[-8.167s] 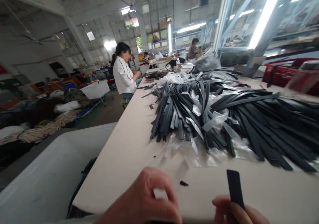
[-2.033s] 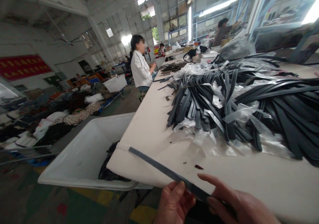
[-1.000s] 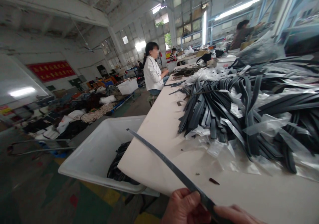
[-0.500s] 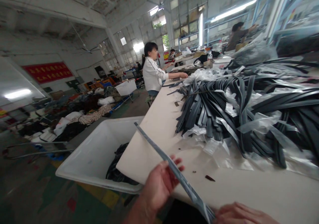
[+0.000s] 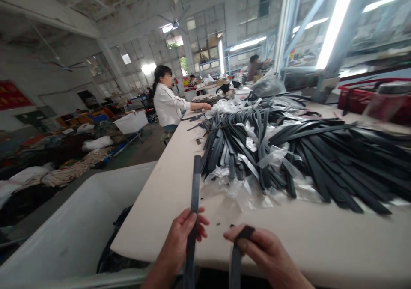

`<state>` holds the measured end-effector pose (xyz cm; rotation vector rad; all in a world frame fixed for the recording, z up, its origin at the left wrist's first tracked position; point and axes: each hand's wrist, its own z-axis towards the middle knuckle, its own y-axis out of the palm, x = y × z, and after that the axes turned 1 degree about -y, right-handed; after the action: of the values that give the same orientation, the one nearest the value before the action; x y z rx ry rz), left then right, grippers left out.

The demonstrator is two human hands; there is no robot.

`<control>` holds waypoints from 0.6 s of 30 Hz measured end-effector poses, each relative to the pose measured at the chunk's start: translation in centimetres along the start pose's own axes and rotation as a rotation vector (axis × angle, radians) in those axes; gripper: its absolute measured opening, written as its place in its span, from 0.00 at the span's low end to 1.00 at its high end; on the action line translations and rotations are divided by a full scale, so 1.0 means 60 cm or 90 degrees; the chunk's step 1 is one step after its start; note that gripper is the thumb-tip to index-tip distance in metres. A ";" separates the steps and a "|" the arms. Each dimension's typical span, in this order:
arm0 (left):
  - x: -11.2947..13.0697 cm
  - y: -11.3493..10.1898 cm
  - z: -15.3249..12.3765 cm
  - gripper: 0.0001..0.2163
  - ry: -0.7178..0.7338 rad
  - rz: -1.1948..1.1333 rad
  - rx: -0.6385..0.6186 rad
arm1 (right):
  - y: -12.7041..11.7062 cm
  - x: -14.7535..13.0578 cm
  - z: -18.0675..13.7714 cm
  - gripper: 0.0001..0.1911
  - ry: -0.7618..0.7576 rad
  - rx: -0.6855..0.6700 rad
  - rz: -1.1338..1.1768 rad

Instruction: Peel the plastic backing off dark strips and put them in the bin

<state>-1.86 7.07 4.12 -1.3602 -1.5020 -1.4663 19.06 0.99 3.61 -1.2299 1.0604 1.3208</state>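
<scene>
A long dark grey strap [image 5: 195, 186] stands up from my left hand [image 5: 181, 242], which grips it near the table's front edge. My right hand [image 5: 263, 250] pinches the strap's other end [image 5: 242, 233] just to the right, with that end hanging down below the table [image 5: 167, 203]. Beyond my hands lies a big heap of similar dark straps [image 5: 289, 147] mixed with clear plastic wrapping [image 5: 237, 190].
A white plastic tub [image 5: 64, 233] holding dark material stands to the left of the table. A person in a white top [image 5: 167, 105] sits at the table's far left side, arm stretched onto it. Another person stands far back. Red items [image 5: 369, 96] sit at right.
The view swung back to the right. The strap, earlier slanting out over the tub, now stands upright in my left hand, and my right hand has come up holding its other end.
</scene>
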 end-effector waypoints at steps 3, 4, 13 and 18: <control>-0.042 0.016 -0.031 0.15 -0.098 0.055 -0.115 | -0.028 -0.028 0.033 0.17 0.015 0.104 0.115; -0.052 0.018 -0.036 0.16 -0.127 0.064 -0.141 | -0.037 -0.035 0.041 0.15 0.004 0.109 0.137; -0.030 0.053 -0.028 0.27 -0.022 0.124 -0.265 | -0.014 -0.033 0.049 0.11 -0.112 0.123 0.081; -0.017 0.099 -0.029 0.20 0.056 0.214 -0.204 | 0.020 -0.033 0.032 0.13 -0.125 0.114 0.080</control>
<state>3.61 4.26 5.30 -1.6186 -0.9518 -1.5645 17.61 2.54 5.76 -0.8945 1.1023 1.3793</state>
